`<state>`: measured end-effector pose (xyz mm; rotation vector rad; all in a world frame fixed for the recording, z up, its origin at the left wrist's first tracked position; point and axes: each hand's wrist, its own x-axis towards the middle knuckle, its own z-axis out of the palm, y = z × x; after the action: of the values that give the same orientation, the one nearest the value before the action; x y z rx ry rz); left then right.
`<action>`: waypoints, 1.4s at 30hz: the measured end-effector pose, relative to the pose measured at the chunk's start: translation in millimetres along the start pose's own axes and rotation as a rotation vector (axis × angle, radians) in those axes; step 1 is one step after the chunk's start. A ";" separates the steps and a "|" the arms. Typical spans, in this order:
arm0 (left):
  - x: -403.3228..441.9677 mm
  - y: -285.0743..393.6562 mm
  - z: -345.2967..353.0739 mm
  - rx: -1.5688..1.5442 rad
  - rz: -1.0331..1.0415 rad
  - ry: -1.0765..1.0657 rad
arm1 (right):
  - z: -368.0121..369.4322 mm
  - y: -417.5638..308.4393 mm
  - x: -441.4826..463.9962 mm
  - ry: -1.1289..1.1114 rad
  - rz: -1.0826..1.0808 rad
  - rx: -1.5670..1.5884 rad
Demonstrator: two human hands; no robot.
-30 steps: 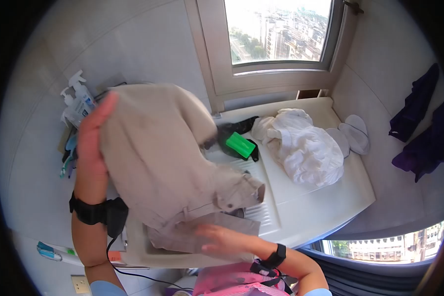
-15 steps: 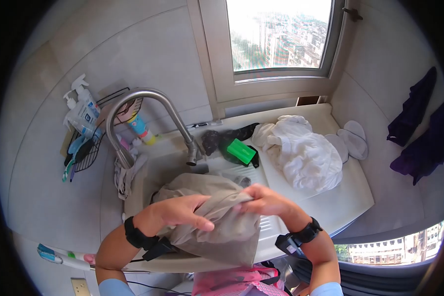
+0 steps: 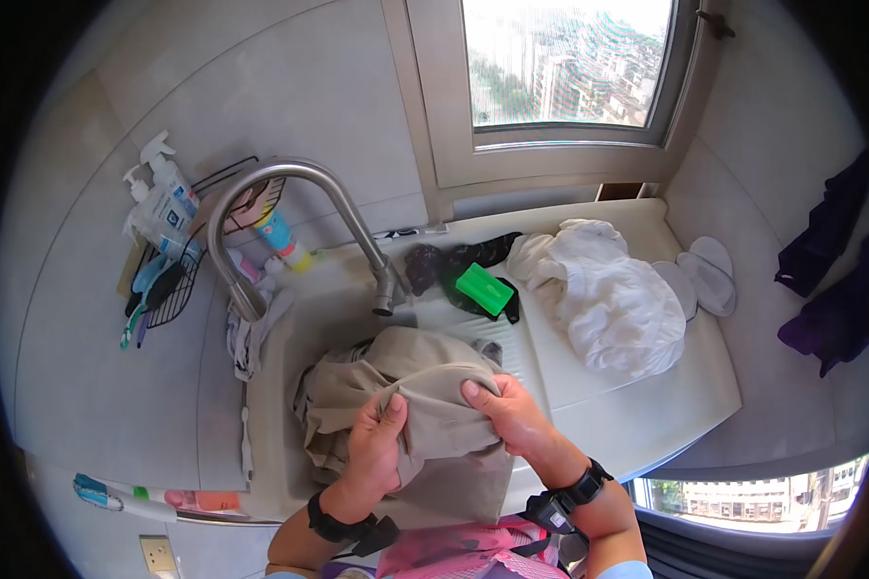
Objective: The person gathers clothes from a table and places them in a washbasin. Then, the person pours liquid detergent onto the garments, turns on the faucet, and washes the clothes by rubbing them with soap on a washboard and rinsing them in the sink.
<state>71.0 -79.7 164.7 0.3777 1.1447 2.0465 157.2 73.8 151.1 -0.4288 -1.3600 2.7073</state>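
A bunched beige cloth garment [image 3: 362, 372] fills much of the sink basin and hangs over its front edge. My left hand [image 3: 377, 439] grips a fold of it, thumb on top. A short way to the right, my right hand [image 3: 512, 415] pinches another part, so the fabric is stretched between the two. Its exact kind of garment cannot be made out. Beyond my hands, a green soap bar [image 3: 485, 289] lies on a dark, wet-looking cloth [image 3: 439, 268] at the ribbed part of the sink.
A curved metal faucet [image 3: 333, 193] arches over the basin. White bunched laundry [image 3: 608, 299] lies on the right-hand counter, near white slippers [image 3: 710, 275]. At left, a wire rack [image 3: 179, 299] holds pump bottles [image 3: 169, 207] and brushes. Dark purple cloths [image 3: 830, 289] hang at right.
My left hand has moved from lying loosely across the beige garment to gripping it with the thumb up. The right hand has shifted slightly right and down. The view has shifted a little.
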 end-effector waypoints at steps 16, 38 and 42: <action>33.1 -120.8 -65.5 -0.099 -0.254 -0.027 | 20.7 103.5 19.0 0.130 -0.772 -1.165; 5.4 -111.2 -36.4 -0.402 -0.467 0.441 | 1.9 118.1 34.3 0.308 -0.836 -1.106; -2.7 -102.6 -22.3 -0.429 -0.416 0.464 | -8.6 96.3 52.0 0.421 -0.624 -1.212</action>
<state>107.9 -62.2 67.8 -0.5291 0.9015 1.9722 114.9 32.7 58.5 -0.4592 -2.2910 1.0204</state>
